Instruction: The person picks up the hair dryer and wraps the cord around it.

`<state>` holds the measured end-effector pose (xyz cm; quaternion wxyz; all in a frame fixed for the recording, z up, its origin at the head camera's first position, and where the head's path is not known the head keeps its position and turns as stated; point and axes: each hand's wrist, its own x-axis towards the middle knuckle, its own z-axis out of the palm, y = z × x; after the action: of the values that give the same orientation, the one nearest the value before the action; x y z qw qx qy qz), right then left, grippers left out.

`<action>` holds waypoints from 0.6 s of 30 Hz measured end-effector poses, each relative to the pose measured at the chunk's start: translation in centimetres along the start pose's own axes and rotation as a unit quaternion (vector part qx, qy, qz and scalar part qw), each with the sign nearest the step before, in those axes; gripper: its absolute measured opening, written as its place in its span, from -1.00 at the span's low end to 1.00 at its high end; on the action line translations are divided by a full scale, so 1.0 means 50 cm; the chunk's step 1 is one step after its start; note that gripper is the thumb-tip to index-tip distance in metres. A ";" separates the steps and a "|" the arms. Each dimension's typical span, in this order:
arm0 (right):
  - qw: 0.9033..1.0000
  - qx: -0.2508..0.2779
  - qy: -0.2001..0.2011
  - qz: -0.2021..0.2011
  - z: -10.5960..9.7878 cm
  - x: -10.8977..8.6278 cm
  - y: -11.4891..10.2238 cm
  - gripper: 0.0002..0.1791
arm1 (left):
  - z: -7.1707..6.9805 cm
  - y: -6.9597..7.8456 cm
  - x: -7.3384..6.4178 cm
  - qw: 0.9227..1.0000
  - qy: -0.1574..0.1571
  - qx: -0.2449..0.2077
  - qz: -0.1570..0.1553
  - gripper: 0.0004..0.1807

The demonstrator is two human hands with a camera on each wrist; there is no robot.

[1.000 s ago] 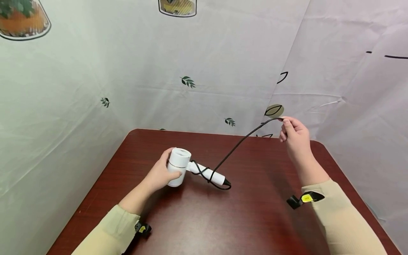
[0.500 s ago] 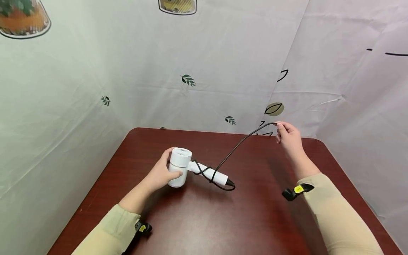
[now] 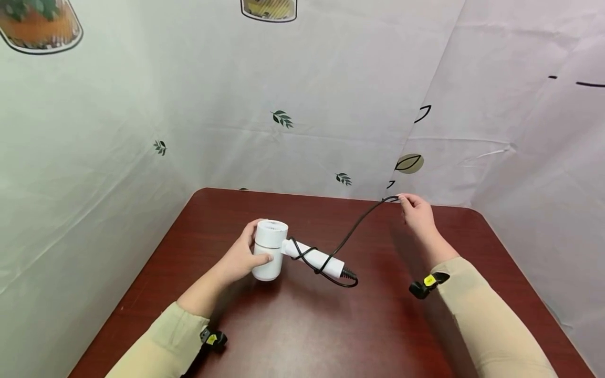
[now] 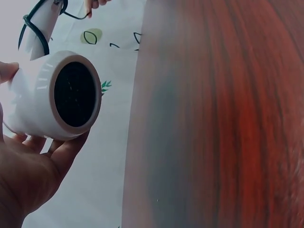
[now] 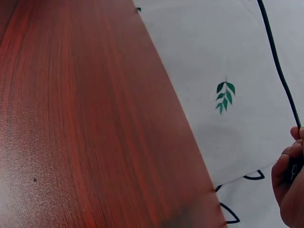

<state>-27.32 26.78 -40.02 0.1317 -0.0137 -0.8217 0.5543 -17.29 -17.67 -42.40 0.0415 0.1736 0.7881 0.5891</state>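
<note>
A white hair dryer (image 3: 269, 254) is held above the table by my left hand (image 3: 238, 257), whose fingers and thumb wrap round its barrel. In the left wrist view the barrel's dark round end (image 4: 75, 94) faces the camera. The dryer's handle (image 3: 334, 266) points right and slightly down, with black cord crossed round it. From there the cord (image 5: 276, 61) rises in an arc to my right hand (image 3: 419, 216), which pinches it near the table's back right. A black piece (image 5: 294, 170), perhaps the plug, shows within the right hand's curled fingers.
The dark red wooden table (image 3: 302, 325) has rounded back corners. A pale cloth wall (image 3: 331, 94) printed with leaves and jars stands behind it and on both sides. Each sleeve carries a small black wrist camera (image 3: 423, 287).
My right hand has moved left and lower, bringing the cord's end nearer to the dryer. The dryer has shifted slightly right in the view, still in my left hand.
</note>
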 end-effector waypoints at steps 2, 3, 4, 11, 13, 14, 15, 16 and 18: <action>1.000 -0.019 0.001 0.000 0.006 0.000 0.003 -0.58 | 0.006 -0.002 0.001 1.000 -0.015 -0.005 0.001 -0.06; 0.999 -0.032 0.002 -0.002 0.010 0.000 0.003 -0.59 | 0.009 -0.002 0.001 1.000 -0.021 -0.007 0.000 -0.07; 0.999 -0.048 0.005 -0.006 0.013 0.000 0.003 -0.58 | 0.012 -0.003 0.001 1.000 -0.029 -0.006 0.000 -0.07; 0.994 -0.106 0.007 -0.036 0.039 0.002 -0.006 -0.56 | 0.036 0.010 -0.002 0.998 -0.069 -0.004 0.004 -0.07; 0.994 -0.107 0.000 -0.034 0.045 0.003 -0.006 -0.57 | 0.042 0.014 -0.002 0.997 -0.077 -0.008 0.008 -0.06; 0.994 -0.108 -0.005 -0.032 0.047 0.004 -0.005 -0.57 | 0.045 0.015 -0.003 0.997 -0.079 -0.009 0.009 -0.06; 0.993 -0.111 -0.010 -0.029 0.049 0.004 -0.005 -0.56 | 0.047 0.017 -0.003 0.997 -0.080 -0.013 0.011 -0.06; 0.993 -0.114 -0.017 -0.026 0.052 0.004 -0.003 -0.56 | 0.049 0.019 -0.003 0.997 -0.081 -0.018 0.013 -0.07; 0.992 -0.118 -0.032 -0.019 0.056 0.004 0.003 -0.56 | 0.053 0.023 -0.002 0.996 -0.077 -0.031 0.015 -0.07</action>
<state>-28.16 24.34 -41.11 0.1136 0.0042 -0.8855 0.4506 -16.21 -15.01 -42.14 0.0983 0.2290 0.7614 0.5985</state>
